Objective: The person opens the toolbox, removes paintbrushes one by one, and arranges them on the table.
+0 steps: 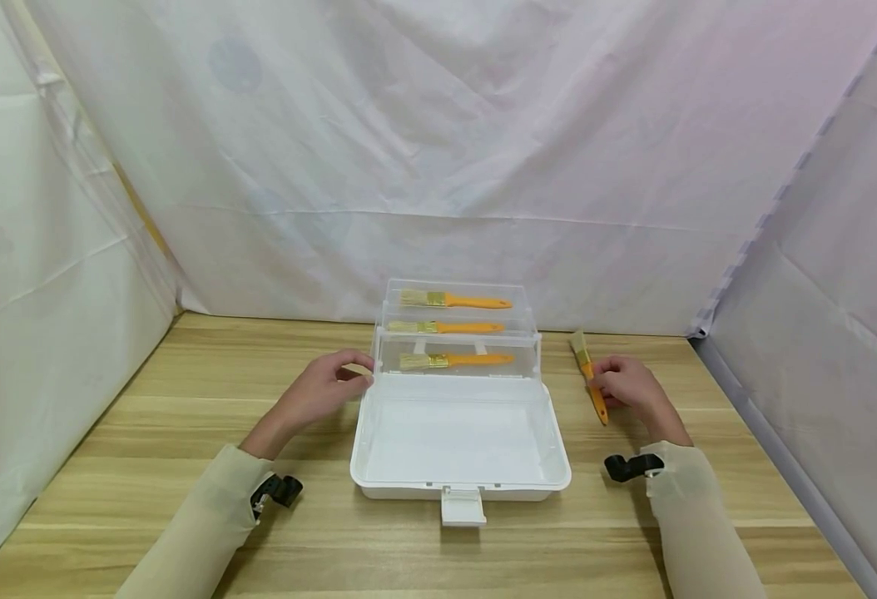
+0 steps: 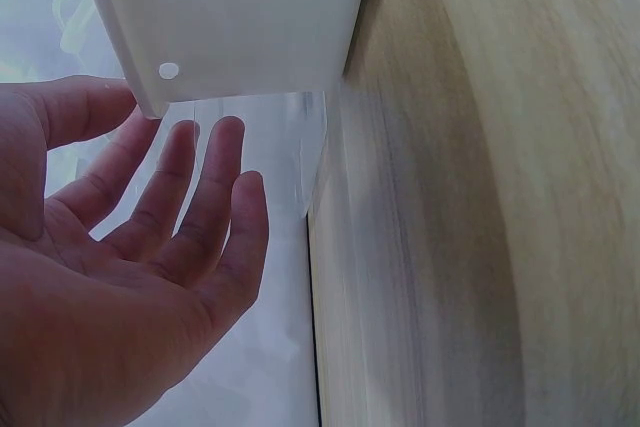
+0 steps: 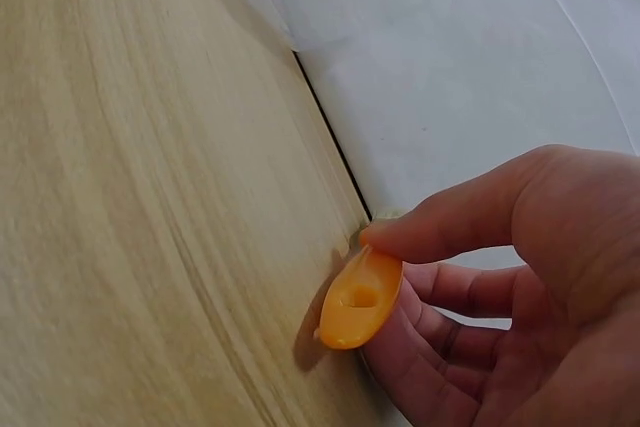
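An opened white plastic case (image 1: 461, 433) lies on the table, its clear tiered trays (image 1: 532, 353) raised at the back. Thumb and index finger of my left hand (image 1: 328, 384) pinch the case's back left corner; in the left wrist view the other fingers of that hand (image 2: 160, 217) spread loosely below the rim. To the right of the case, my right hand (image 1: 628, 385) pinches a paintbrush (image 1: 599, 403) by its orange handle, bristles pointing away from me. Seen from the right wrist, the handle's holed end (image 3: 360, 297) sits close over the wood between thumb and fingers.
Three similar paintbrushes lie in the clear trays, one each in the top tray (image 1: 476, 301), the middle tray (image 1: 468, 327) and the bottom tray (image 1: 476, 360). A white latch (image 1: 463, 507) hangs at the case's front. White cloth (image 1: 468, 166) surrounds the wooden table (image 1: 379, 557) behind and at both sides.
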`<state>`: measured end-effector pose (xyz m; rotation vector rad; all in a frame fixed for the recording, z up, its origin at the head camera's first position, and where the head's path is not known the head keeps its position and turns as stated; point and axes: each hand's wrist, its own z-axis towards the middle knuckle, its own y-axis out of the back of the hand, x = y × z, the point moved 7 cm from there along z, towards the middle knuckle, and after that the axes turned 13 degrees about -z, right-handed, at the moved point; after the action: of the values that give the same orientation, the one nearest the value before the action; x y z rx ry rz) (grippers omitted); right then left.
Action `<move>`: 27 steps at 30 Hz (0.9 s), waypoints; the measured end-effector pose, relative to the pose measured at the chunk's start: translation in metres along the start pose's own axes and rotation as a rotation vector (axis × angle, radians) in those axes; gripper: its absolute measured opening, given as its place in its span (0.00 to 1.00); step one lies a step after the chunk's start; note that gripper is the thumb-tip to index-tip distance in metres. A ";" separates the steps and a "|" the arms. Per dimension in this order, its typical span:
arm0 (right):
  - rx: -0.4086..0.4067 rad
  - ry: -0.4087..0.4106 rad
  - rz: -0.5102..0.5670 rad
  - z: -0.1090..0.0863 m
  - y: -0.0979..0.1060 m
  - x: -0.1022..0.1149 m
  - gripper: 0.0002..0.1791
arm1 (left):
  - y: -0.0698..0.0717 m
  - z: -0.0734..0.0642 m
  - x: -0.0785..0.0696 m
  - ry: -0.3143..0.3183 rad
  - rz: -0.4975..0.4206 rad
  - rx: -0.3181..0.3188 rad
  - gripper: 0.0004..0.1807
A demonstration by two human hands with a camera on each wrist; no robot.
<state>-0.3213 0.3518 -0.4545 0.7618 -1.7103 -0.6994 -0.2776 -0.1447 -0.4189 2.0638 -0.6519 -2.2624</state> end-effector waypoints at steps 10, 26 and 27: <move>-0.011 0.015 -0.073 0.001 -0.001 0.002 0.12 | 0.000 0.000 0.000 -0.007 0.007 0.000 0.12; -0.018 0.000 -0.140 -0.002 0.002 0.001 0.16 | 0.001 0.000 0.000 0.000 -0.001 -0.007 0.11; -0.017 -0.001 -0.142 -0.003 0.003 0.000 0.16 | 0.001 -0.001 0.000 0.000 -0.002 -0.007 0.11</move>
<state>-0.3192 0.3532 -0.4518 0.8775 -1.6606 -0.8109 -0.2774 -0.1458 -0.4188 2.0621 -0.6411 -2.2622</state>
